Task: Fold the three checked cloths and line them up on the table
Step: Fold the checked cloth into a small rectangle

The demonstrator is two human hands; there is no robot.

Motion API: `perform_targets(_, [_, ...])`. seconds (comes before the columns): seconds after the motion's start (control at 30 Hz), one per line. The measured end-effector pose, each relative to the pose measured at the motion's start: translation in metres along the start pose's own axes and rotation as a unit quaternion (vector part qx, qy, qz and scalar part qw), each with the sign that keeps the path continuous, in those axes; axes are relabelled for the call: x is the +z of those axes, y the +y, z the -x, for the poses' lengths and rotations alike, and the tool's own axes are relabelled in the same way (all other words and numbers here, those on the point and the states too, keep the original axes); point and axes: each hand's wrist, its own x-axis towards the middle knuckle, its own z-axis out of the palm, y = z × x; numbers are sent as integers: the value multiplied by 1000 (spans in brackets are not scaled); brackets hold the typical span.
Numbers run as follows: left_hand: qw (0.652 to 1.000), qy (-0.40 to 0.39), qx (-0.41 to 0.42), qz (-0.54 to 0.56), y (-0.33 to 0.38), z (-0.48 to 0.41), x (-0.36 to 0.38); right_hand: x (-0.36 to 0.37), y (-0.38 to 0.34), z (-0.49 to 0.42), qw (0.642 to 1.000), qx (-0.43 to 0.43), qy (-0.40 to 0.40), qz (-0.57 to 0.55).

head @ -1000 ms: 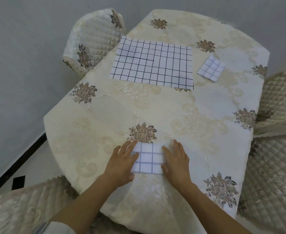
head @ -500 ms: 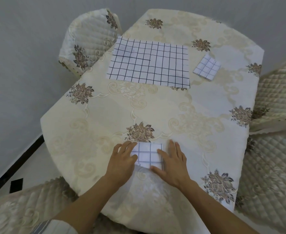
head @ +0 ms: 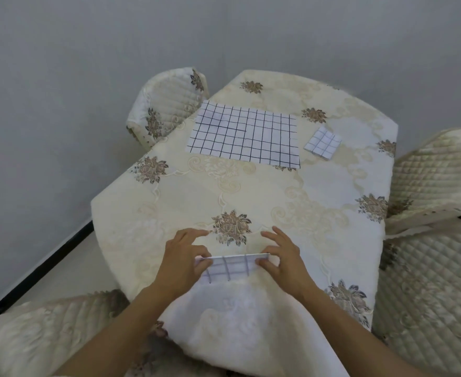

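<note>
I observe both hands at the near edge of the table [head: 330, 186], which is covered by a cream floral tablecloth. The left hand [head: 181, 261] pinches the left end of a small folded checked cloth [head: 232, 268] between thumb and curled fingers, with its index finger reaching toward the far side. The right hand [head: 283, 259] pinches the right end of the same cloth in like manner, thumb on the near face and the other fingers spread loosely above. The folded cloth is held between the two hands with its far edge lifted and its near edge low against the tablecloth; whether that near edge touches the surface I cannot tell. On the far side of the table a second checked cloth [head: 244, 134] lies spread flat and unfolded. Just to its right, apart from it, a third checked cloth [head: 323, 142] lies folded into a small square, turned at an angle. Quilted chairs stand at the far left [head: 164, 104], at the right [head: 436, 191] and at the near left [head: 46, 336].
</note>
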Motion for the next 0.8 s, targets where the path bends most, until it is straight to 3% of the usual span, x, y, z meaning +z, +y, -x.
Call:
perform_targets(0.13, [999, -5, 35, 25, 9, 5, -7, -22, -16, 27, 999, 35, 11, -3])
perform_targets(0.4, [994, 7, 105, 34, 73, 19, -5, -72, -34, 88, 988, 70, 128, -44])
perform_targets(0.57, [996, 42, 76, 35, 114, 30, 1, -101, -27, 105, 985, 64, 147, -68])
perform_targets(0.8, [997, 34, 68, 10, 192, 38, 42, -160, 22, 151, 979, 52, 157, -117])
